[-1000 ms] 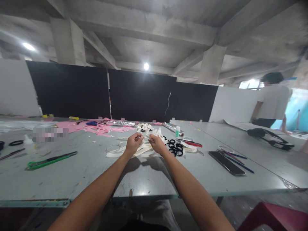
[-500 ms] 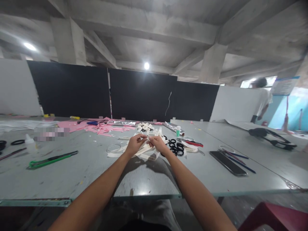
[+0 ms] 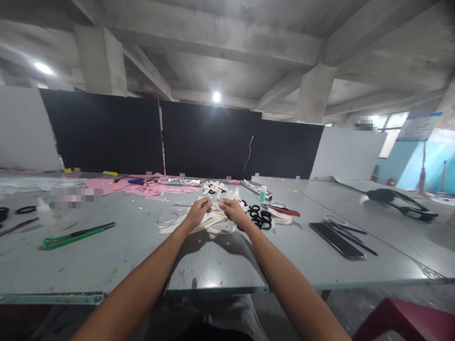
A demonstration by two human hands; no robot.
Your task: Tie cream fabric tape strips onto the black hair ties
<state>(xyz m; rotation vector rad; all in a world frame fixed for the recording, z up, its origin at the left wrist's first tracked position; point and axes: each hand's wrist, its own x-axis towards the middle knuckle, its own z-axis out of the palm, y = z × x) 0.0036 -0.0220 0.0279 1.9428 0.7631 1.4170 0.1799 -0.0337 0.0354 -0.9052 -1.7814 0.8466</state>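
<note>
Over the middle of the table, my left hand (image 3: 199,211) and my right hand (image 3: 232,211) face each other, a small gap between them. The fingers of both are pinched closed on a pale cream ribbon, mostly hidden by the fingers. Below them lie loose lengths of cream ribbon (image 3: 213,222), some with printing. A heap of black hair ties (image 3: 261,219) sits just right of my right hand. Beyond my hands is a pile of cream ribbon bows (image 3: 214,186) with black loops showing. Left of my left hand lies a clear ring-shaped coil (image 3: 168,218).
Green-handled tool (image 3: 76,236) at left; black phone (image 3: 337,240) and pens (image 3: 355,240) at right. Behind are pink scraps (image 3: 142,187), a glue stick (image 3: 263,193) and a red cutter (image 3: 284,210). Black panels (image 3: 209,137) border the back. A maroon stool (image 3: 405,322) stands front right.
My hands have drawn slightly apart, opening a gap between the fingertips. The person at the far right has moved left, mostly out of sight behind the white panel.
</note>
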